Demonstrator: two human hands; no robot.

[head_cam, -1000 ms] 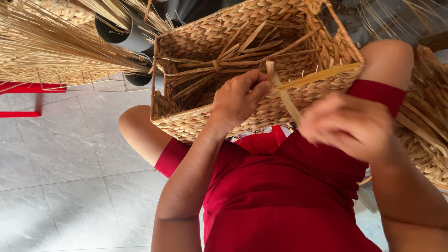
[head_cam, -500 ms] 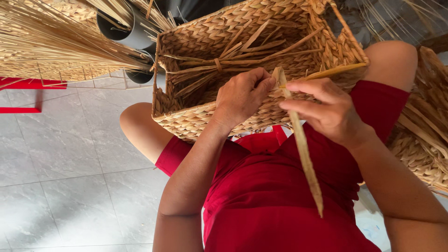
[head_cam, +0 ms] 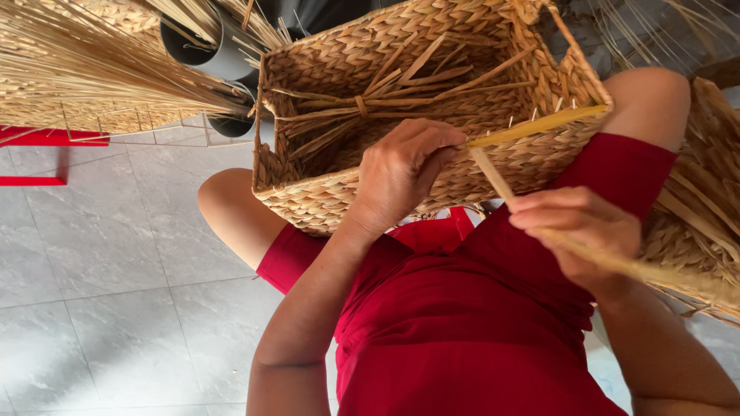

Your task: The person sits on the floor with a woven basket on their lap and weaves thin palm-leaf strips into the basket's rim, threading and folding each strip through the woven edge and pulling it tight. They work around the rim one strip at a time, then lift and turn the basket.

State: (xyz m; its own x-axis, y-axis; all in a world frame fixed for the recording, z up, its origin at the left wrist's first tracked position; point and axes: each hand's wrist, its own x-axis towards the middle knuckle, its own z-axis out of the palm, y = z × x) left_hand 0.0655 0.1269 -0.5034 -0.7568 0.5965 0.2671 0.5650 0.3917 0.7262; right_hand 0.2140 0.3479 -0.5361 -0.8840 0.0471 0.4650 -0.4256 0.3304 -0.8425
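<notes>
With the left hand [head_cam: 405,173] clenched on the woven basket [head_cam: 347,200] rim, the right hand [head_cam: 582,235], apparently pinching the flat straw strand [head_cam: 493,173], should pull it taut and straight.

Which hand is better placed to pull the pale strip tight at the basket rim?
Probably the right hand: it already grips the strip away from the basket, while the left hand pins it at the rim.

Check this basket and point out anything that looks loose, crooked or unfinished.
Thin stub ends poke up along the near rim of the woven basket. One pale strip runs loose from that rim, pinched by the left hand and pulled by the right hand.
</notes>
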